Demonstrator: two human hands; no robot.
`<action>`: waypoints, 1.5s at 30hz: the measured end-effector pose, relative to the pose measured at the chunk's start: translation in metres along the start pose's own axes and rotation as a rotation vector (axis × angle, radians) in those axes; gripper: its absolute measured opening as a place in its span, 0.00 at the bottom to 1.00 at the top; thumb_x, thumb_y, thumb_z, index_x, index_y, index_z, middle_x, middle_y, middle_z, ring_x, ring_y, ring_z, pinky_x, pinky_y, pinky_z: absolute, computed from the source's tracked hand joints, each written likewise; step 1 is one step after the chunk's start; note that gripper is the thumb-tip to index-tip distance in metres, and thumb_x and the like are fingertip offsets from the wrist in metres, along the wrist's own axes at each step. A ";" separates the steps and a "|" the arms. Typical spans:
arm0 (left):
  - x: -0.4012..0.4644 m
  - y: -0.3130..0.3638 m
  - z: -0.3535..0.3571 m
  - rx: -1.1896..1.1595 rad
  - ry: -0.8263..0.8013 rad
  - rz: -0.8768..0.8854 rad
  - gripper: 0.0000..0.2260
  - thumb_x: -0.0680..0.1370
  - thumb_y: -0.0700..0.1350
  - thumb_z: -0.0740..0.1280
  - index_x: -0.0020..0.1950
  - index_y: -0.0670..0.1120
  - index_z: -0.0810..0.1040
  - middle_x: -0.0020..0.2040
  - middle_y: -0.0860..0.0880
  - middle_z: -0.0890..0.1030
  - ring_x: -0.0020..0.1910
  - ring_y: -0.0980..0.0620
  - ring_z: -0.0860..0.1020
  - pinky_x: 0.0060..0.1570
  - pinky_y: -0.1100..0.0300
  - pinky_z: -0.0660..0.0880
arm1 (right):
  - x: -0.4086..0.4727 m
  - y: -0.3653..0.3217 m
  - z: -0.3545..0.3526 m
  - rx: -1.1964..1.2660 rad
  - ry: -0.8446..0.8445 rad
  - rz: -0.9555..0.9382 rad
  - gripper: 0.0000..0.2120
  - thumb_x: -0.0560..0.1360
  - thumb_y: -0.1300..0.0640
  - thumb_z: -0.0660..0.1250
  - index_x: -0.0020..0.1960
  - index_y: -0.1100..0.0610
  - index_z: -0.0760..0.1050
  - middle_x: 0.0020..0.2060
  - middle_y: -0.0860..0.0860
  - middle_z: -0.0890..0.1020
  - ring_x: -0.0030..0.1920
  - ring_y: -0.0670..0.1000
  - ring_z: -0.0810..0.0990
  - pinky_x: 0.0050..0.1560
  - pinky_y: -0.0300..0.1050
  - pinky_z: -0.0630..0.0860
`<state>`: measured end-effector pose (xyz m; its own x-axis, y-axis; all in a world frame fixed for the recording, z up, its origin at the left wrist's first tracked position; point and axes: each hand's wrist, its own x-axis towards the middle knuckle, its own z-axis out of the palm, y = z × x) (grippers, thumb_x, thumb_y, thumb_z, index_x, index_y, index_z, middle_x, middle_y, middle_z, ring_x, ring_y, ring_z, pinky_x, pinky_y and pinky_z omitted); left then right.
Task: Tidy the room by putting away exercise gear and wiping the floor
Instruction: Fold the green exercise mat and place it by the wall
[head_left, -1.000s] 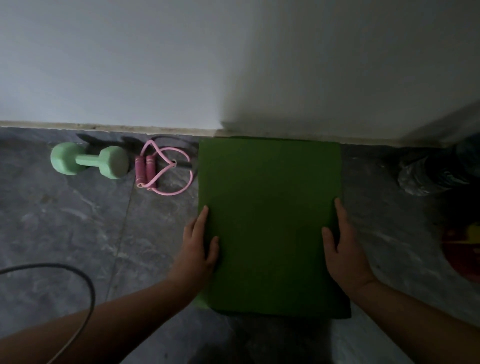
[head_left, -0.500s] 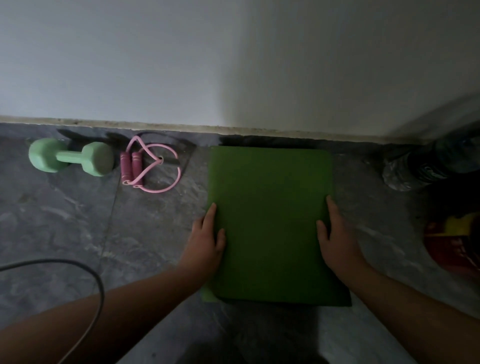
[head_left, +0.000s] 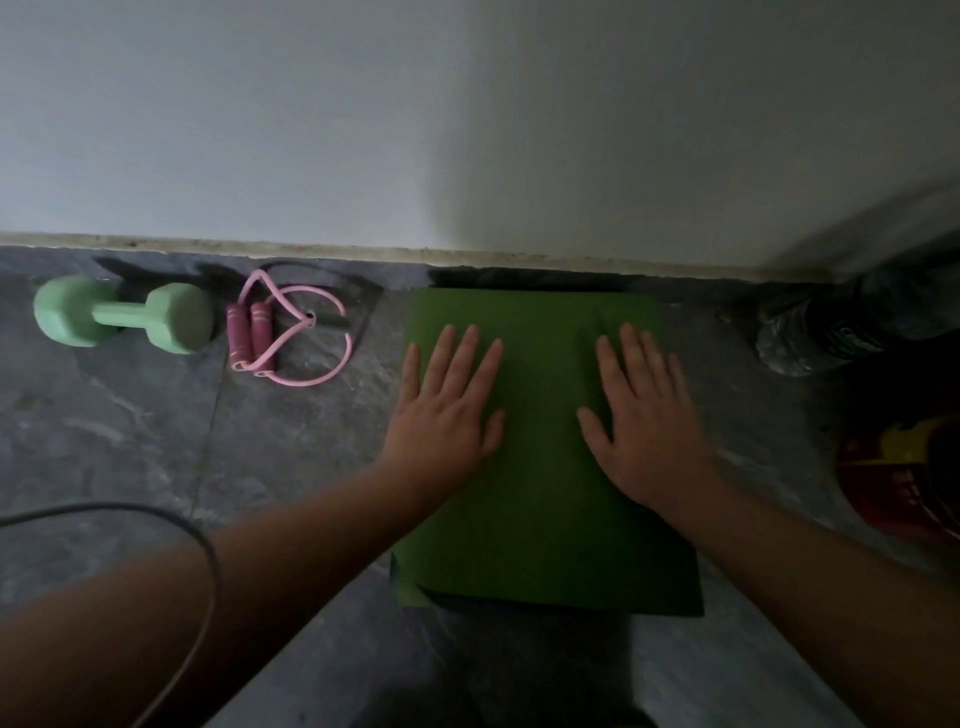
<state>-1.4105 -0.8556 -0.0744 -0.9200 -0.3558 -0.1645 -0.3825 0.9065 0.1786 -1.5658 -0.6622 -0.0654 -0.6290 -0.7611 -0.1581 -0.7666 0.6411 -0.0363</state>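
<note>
— So, starting at the far left, what have you got?

— I see a mint-green dumbbell (head_left: 124, 318) lying on its side on the grey stone floor (head_left: 130, 431), close to the wall (head_left: 311, 119). Just beside it to the right lies a pink skipping rope (head_left: 283, 338), handles side by side and its cord looped. A dark cable (head_left: 202, 551) curves across the lower left, over my left forearm.

— And your left grip?

— My left hand (head_left: 447, 415) lies flat, fingers straight and spread, pressing down on the left half of the folded green mat (head_left: 540, 499). It grips nothing; the palm simply rests on top.

— Where does the mat sit?

— It lies on the floor with its far edge near the skirting, well apart from the dumbbell and a little way right of the rope. A lower layer peeks out at its near-left corner.

— The right grip?

— My right hand (head_left: 644, 415) is the same: open, fingers extended, palm down on the mat's right half. Both hands sit on the far part of the mat, apart from each other.

— Anything further right?

— A plastic bottle (head_left: 821, 332) lies on the floor by the wall, and a red and yellow object (head_left: 904, 473) sits at the edge, too dark to identify.
</note>
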 end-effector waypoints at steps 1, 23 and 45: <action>0.016 0.002 -0.002 0.012 -0.025 -0.012 0.31 0.81 0.63 0.46 0.80 0.54 0.38 0.80 0.46 0.39 0.78 0.44 0.35 0.76 0.40 0.39 | 0.010 -0.001 0.003 0.001 -0.040 0.003 0.38 0.79 0.35 0.42 0.81 0.56 0.42 0.80 0.58 0.46 0.80 0.58 0.44 0.78 0.60 0.47; -0.065 0.012 0.032 -0.064 -0.087 0.055 0.35 0.79 0.65 0.47 0.81 0.48 0.46 0.80 0.42 0.46 0.79 0.42 0.42 0.76 0.39 0.47 | -0.082 -0.007 0.006 0.129 -0.027 -0.066 0.37 0.80 0.39 0.50 0.80 0.62 0.51 0.79 0.59 0.54 0.79 0.57 0.50 0.78 0.59 0.51; -0.113 0.025 -0.009 -0.188 -0.318 -0.077 0.33 0.78 0.62 0.47 0.80 0.47 0.52 0.79 0.41 0.59 0.78 0.40 0.55 0.76 0.43 0.53 | -0.102 -0.019 -0.017 0.136 -0.352 -0.010 0.33 0.81 0.46 0.53 0.80 0.62 0.51 0.79 0.60 0.54 0.79 0.60 0.51 0.78 0.55 0.50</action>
<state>-1.3164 -0.7950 -0.0426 -0.8265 -0.3063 -0.4724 -0.4861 0.8116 0.3240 -1.4895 -0.5988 -0.0323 -0.5206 -0.7020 -0.4860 -0.7334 0.6591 -0.1666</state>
